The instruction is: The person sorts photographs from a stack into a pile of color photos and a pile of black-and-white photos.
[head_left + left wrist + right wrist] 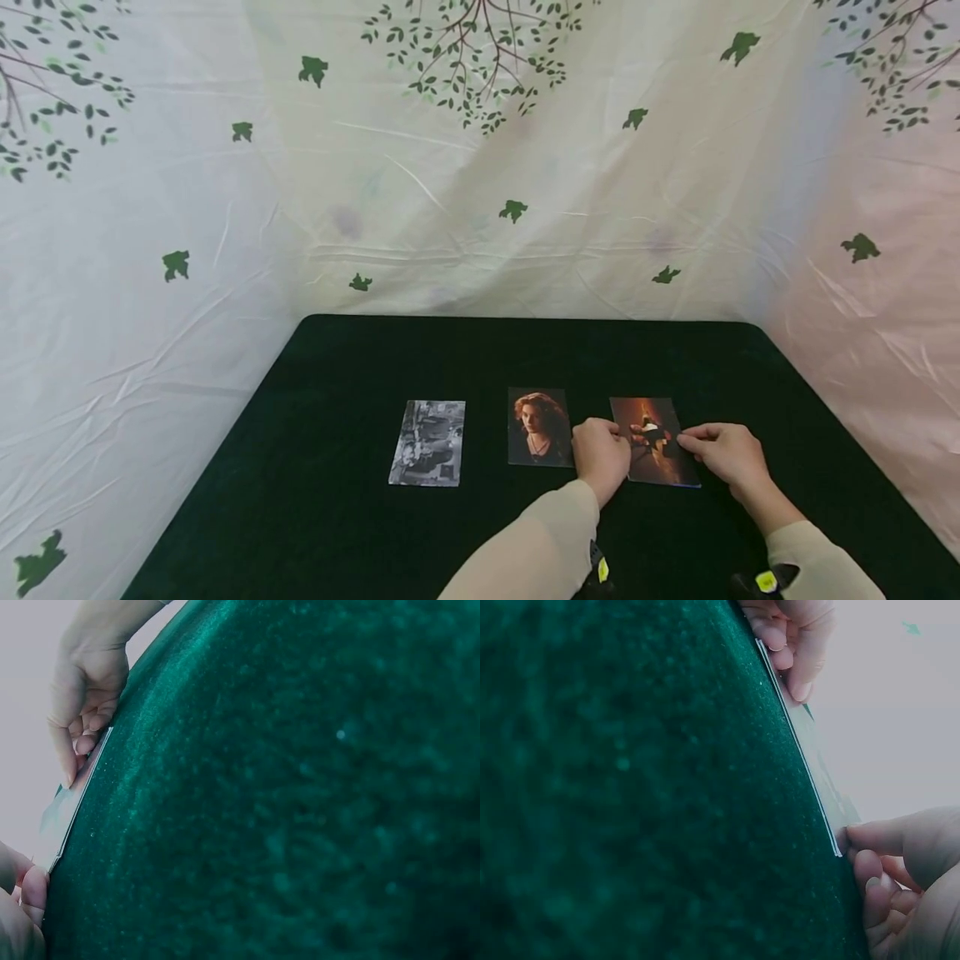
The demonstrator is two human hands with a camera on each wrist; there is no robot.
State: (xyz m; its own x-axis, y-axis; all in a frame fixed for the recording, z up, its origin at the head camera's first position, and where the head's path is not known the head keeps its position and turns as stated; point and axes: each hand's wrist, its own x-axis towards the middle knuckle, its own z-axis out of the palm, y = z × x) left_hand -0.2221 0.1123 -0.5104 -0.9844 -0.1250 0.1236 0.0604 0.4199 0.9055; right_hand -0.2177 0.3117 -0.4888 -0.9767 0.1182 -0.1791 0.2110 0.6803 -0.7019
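A colour photo print with a dark, orange-lit picture lies on the green cloth, right of centre. Its side edge in the right wrist view shows more than one thin layer, like a small stack. My left hand pinches the left edge, while my right hand pinches the right edge between thumb and forefinger. Both hands rest low at the cloth. Close by my left hand lies a portrait photo of a person with reddish hair. Farther left is a black-and-white photo.
A dark green cloth covers the table. Pale curtains with leaf and branch prints hang behind it and on both sides. Dark wrist bands with yellow tags sit at both sleeves.
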